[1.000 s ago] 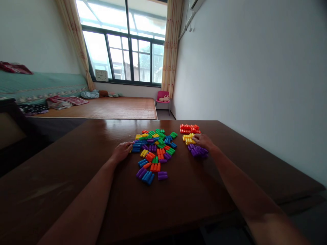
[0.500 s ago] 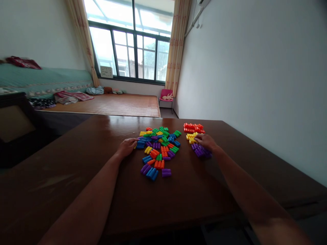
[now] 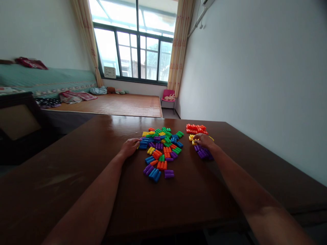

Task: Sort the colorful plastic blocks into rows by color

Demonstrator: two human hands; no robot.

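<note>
A mixed pile of plastic blocks shaped like joined tubes, with purple blocks (image 3: 159,146), green blocks (image 3: 167,134) and orange blocks (image 3: 167,151) among them, lies on the dark table. At its left edge rests my left hand (image 3: 130,147), fingers bent together by the blue blocks (image 3: 143,145); a bit of yellow peeks out under the fingertips, but what they hold is hidden. My right hand (image 3: 205,141) covers part of a group of yellow blocks (image 3: 191,137), its fingers pinched on a yellow block. Purple blocks (image 3: 203,152) sit grouped just nearer, partly under the wrist.
Beyond the right hand stand red-orange blocks (image 3: 196,129) in rows. The brown table (image 3: 194,200) reaches toward a low bed (image 3: 127,103) and a pink chair (image 3: 168,94) under the window. A white wall (image 3: 250,75) rises on the right.
The whole view has shifted slightly, so everything appears a little farther right. My right hand's fingers have moved slightly over the yellow group; my left hand stays by the pile.
</note>
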